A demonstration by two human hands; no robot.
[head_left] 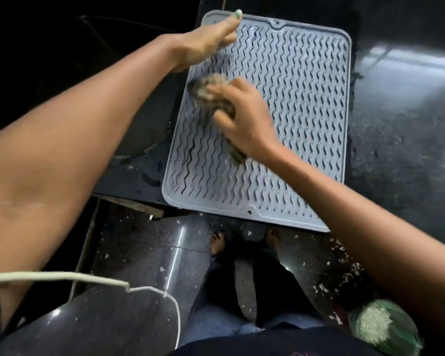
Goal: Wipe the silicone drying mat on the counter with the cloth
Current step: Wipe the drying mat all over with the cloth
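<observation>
Mat: the grey silicone drying mat [293,119] with wavy ridges lies flat on the dark surface [396,137]; its near edge juts out past the surface edge, over the floor.
Cloth: a dark, mottled cloth [211,91] sits bunched on the left half of the mat, blurred, partly covered by fingers.
Right hand: the right hand [244,119] lies on top of the cloth, fingers spread and bent over it, its grip grasping the bunch and pressing it to the mat.
Left hand: the left hand [208,42] rests at the mat's far left corner, thumb stretched out along the rim; the fingers are hidden under the palm, so whether the grip is released or clasps the edge cannot be told.
Sink: a dark basin [144,124] sits just left of the mat.
Floor: speckled dark tiles [139,265] below, with two bare feet [217,244] near the surface edge.
Cord: a pale cord [88,277] crosses the lower left.
</observation>
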